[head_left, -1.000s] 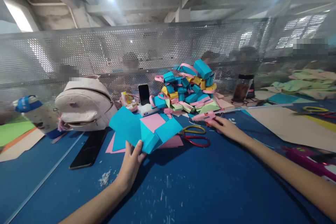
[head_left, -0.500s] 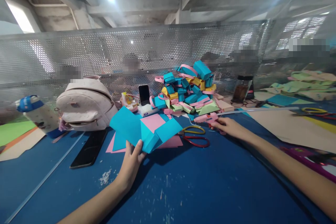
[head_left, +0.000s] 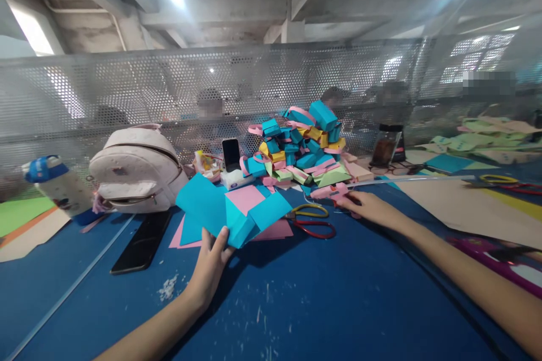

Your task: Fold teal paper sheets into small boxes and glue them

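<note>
My left hand (head_left: 214, 251) pinches a folded piece of blue paper (head_left: 237, 217) by its lower edge, thumb in front, above the table. Beneath and behind it lie pink paper sheets (head_left: 277, 229) and another blue sheet. Out to the right, my right hand (head_left: 366, 206) is closed around the handle of a pink glue gun (head_left: 330, 192), whose nozzle points left. Between the two hands, scissors (head_left: 313, 220) with one yellow and one red handle loop lie on the blue table (head_left: 322, 304), their blades partly hidden by the paper.
A heap of folded paper boxes (head_left: 296, 152) stands behind. Left are a white backpack (head_left: 135, 169), a bottle (head_left: 59, 186) and a black phone (head_left: 141, 242). A smaller phone (head_left: 231, 153) leans by a tissue pack (head_left: 235, 179). Right are a jar (head_left: 386, 146) and beige paper (head_left: 449, 203). A perforated metal screen (head_left: 169, 90) stands behind.
The whole view has shifted very slightly. Both hands keep their holds on the blue paper and the glue gun, with no clear movement.
</note>
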The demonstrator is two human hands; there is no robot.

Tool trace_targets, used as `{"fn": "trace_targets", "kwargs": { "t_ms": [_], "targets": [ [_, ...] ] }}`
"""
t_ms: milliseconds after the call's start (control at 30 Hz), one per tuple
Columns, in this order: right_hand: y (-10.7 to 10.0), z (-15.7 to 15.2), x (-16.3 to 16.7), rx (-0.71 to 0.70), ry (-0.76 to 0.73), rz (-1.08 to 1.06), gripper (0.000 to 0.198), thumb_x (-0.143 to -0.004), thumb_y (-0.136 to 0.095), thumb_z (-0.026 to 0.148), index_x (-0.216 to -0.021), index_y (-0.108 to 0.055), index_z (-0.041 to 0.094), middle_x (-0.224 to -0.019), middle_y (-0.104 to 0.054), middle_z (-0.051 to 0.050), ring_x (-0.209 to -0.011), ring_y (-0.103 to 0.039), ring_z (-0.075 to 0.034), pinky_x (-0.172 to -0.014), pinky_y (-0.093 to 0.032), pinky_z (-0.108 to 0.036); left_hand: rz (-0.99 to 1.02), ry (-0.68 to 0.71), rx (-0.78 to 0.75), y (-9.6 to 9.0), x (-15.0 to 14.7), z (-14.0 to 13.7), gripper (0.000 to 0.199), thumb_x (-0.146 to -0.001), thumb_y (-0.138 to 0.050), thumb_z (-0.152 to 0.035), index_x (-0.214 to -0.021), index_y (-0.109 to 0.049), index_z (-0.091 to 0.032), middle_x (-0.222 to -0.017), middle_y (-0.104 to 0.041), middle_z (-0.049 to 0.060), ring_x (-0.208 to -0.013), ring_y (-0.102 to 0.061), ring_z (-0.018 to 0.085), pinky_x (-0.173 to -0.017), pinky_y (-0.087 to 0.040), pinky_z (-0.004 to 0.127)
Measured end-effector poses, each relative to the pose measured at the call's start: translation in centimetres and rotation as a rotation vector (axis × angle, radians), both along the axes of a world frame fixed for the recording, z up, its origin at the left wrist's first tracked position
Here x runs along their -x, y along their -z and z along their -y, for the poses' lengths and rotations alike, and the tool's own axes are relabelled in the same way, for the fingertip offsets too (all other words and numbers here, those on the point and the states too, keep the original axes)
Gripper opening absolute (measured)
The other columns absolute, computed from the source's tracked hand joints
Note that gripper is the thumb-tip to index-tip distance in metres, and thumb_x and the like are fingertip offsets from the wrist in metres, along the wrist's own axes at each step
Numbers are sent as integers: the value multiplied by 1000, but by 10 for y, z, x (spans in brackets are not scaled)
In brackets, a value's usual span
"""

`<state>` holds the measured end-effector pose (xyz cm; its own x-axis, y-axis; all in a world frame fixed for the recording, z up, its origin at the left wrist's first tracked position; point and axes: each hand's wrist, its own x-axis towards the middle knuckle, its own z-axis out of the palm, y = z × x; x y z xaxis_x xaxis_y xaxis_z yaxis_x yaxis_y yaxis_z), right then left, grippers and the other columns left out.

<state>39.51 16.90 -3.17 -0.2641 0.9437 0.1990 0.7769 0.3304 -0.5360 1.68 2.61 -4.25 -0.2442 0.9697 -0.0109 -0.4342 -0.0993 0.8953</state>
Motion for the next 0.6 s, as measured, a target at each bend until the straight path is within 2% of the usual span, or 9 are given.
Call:
{"fn": "trace_targets", "kwargs": {
  "t_ms": [100, 200, 267, 300, 367, 467, 533, 600],
  "targets": [
    [-7, 10, 1, -135, 64, 263, 32, -88, -57, 46, -81, -71, 18, -75, -72, -16, -63, -67, -28, -49, -39, -31, 11, 0, 18, 0, 0, 0, 83, -86, -69, -40, -149, -17, -34, -148, -48, 10, -116, -64, 22, -104, -50, 35],
    [-15, 24, 2, -195, 139, 375, 25, -80, -67, 42, -73, -70, 18, -72, -70, -18, -64, -66, -33, -48, -38, -32, 16, -8, 24, 0, -1, 0, 84, -86, -69, -40, -150, -15, -34, -148, -47, 10, -119, -63, 22, -105, -50, 35],
    [-22, 39, 8, -236, 170, 424, 26, -82, -65, 43, -79, -71, 18, -71, -69, -17, -63, -67, -33, -49, -42, -34, 11, -16, 21, -1, -2, 0, 83, -86, -69, -40, -150, -17, -35, -150, -45, 9, -122, -60, 23, -104, -50, 35],
    [-27, 48, 14, -260, 165, 436, 27, -83, -63, 45, -88, -73, 20, -72, -70, -16, -64, -67, -33, -51, -45, -36, 8, -21, 24, -1, -2, 0, 82, -86, -69, -40, -149, -18, -35, -151, -44, 9, -123, -59, 24, -104, -51, 35],
    [-39, 68, 31, -393, 50, 435, 33, -87, -58, 44, -112, -70, 25, -90, -74, -13, -76, -70, -35, -60, -52, -42, 4, -28, 37, 0, -2, 0, 83, -85, -70, -40, -149, -17, -36, -152, -42, 8, -124, -58, 24, -103, -52, 35],
    [-56, 92, 66, -583, -340, 324, 35, -94, -52, 40, -126, -61, 26, -122, -68, -6, -109, -64, -30, -89, -52, -47, 1, -27, 62, 2, -1, 0, 83, -84, -70, -40, -149, -18, -36, -149, -46, 8, -122, -61, 24, -102, -52, 36],
    [-63, 99, 90, -721, -484, 305, 39, -94, -56, 35, -129, -57, 20, -130, -63, -9, -118, -58, -29, -97, -48, -46, 12, -14, 69, 3, -1, 0, 82, -85, -69, -41, -150, -18, -37, -148, -47, 7, -121, -61, 23, -104, -50, 37],
    [-64, 99, 111, -836, -544, 319, 36, -94, -57, 28, -128, -56, 15, -130, -61, -12, -123, -53, -29, -100, -45, -45, 25, -4, 78, 3, -1, 1, 82, -85, -68, -43, -150, -17, -38, -149, -46, 6, -123, -59, 23, -105, -49, 37]
  ]
}}
